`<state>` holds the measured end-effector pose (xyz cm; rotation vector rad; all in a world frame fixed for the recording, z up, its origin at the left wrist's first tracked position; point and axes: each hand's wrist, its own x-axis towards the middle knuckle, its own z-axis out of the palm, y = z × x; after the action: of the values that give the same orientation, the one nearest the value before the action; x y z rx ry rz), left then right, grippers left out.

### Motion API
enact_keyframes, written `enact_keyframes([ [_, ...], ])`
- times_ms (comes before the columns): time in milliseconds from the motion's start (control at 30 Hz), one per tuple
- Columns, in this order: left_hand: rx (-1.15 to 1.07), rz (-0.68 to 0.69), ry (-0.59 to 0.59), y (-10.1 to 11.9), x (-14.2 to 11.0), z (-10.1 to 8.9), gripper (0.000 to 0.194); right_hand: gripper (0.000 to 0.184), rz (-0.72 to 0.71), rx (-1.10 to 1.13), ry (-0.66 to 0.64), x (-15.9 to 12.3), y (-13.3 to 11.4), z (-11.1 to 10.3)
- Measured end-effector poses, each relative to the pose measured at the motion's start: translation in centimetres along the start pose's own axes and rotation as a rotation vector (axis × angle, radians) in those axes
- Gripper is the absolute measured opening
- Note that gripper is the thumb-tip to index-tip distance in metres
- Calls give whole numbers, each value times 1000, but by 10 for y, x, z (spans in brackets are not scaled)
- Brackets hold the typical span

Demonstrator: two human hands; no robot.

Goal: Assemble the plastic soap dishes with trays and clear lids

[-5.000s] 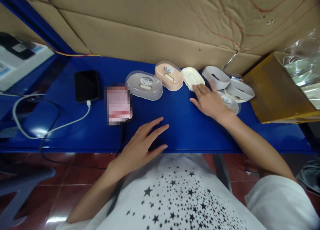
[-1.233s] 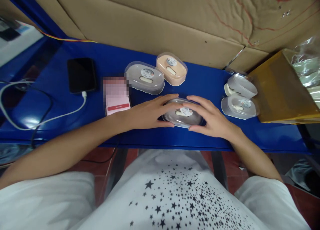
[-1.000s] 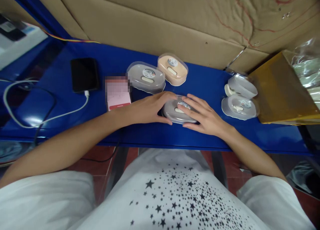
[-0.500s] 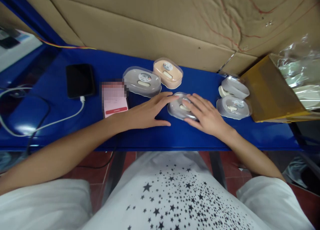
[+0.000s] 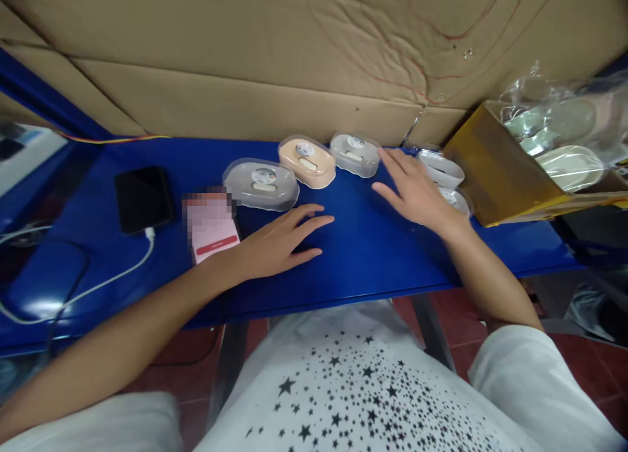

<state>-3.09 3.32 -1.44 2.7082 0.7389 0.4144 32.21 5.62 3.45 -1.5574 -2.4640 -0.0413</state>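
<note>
My left hand [image 5: 275, 244] is over the blue table, fingers spread, holding nothing. Just behind it lies a grey oval box with a clear lid [image 5: 260, 185], and beyond that a peach oval box [image 5: 307, 161]; both bear round stickers. My right hand [image 5: 412, 189] is open, its fingertips at the right end of another grey oval box [image 5: 354, 156] at the back. I cannot tell whether they touch it. Partly hidden behind my right hand are a clear-lidded box [image 5: 456, 201] and an open, pale tray-like part [image 5: 440, 169].
A carton [image 5: 475, 164] holding plastic-wrapped pale parts stands at the right. To the left, a lit phone [image 5: 213, 226] lies near my left wrist, beside a black device [image 5: 144, 199] with a white cable [image 5: 118, 278]. A cardboard wall [image 5: 220, 99] borders the table [image 5: 353, 243] behind.
The grey box that was between my hands now stands at the back, right of the peach box. My right hand has moved off it rightward. The view has shifted too.
</note>
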Motion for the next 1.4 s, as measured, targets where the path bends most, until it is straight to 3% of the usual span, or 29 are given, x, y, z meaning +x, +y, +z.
enact_keyframes([
  [167, 40, 62, 5, 0, -1, 1, 53, 80, 336, -240, 20, -96, 29, -23],
  [300, 44, 83, 16, -1, 0, 3, 50, 89, 371, -231, -76, -139, 25, -15],
  [400, 35, 76, 18, 0, 1, 4, 49, 79, 292, -189, -57, -129, -5, -8],
  [533, 46, 67, 3, 1, 1, 4, 49, 68, 99, 60, -18, -93, -34, -5],
  [600, 62, 64, -11, 2, 1, 4, 49, 66, 65, 145, 18, -78, -24, -2],
  [700, 62, 65, -9, 2, 0, 5, 49, 66, 186, 101, 110, -71, 17, 9],
  [800, 58, 75, 5, 6, 0, 5, 47, 69, 327, -33, 54, -80, 51, 18],
  [867, 70, 97, -10, 10, 1, 5, 45, 64, 345, -102, 17, -91, 49, 20],
  [933, 81, 132, -42, 14, 2, 6, 44, 58, 285, -120, 2, -102, 27, 17],
  [1100, 82, 149, -77, 22, 2, 7, 50, 52, 23, 1, -91, -114, -64, 8],
  [1200, 80, 142, -66, 23, 1, 6, 56, 49, -131, 147, -144, -105, -93, 1],
  [1300, 56, 184, -71, 24, 1, 4, 61, 43, -334, 377, -198, -87, -79, -6],
  [1367, 35, 210, -75, 25, 2, 4, 62, 40, -267, 387, -89, -75, -47, -9],
  [1400, 24, 218, -80, 26, 2, 3, 62, 42, -141, 304, 0, -71, -27, -8],
])
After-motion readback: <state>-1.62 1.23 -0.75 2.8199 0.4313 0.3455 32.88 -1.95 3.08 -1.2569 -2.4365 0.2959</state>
